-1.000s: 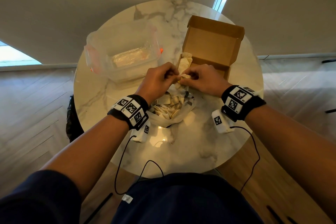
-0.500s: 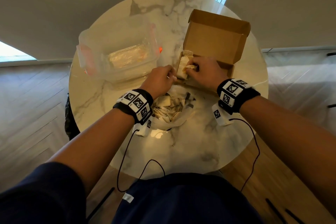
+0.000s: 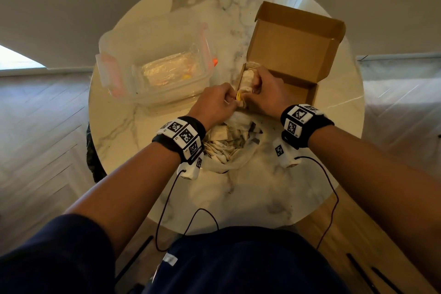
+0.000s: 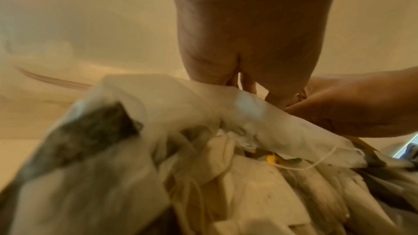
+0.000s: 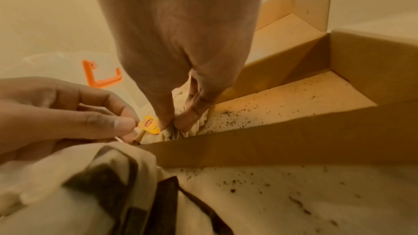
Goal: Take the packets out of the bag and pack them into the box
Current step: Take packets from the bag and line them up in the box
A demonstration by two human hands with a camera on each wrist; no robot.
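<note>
Right wrist: right hand [image 5: 181,71] presses packets [image 5: 181,129] in box [image 5: 294,131] corner.

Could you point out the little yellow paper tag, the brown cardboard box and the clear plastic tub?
Little yellow paper tag [image 5: 149,124], right wrist view, its printed face.
Brown cardboard box [image 3: 296,43], head view, inside of raised lid.
Clear plastic tub [image 3: 124,55], head view, left wall.

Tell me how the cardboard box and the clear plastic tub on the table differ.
The cardboard box is brown and opaque; the plastic tub is see-through with orange clips. The box sits on the right side of the table, the tub on the left. The right hand presses packets into the box; neither hand touches the tub. Both stand open-topped on the marble table.
</note>
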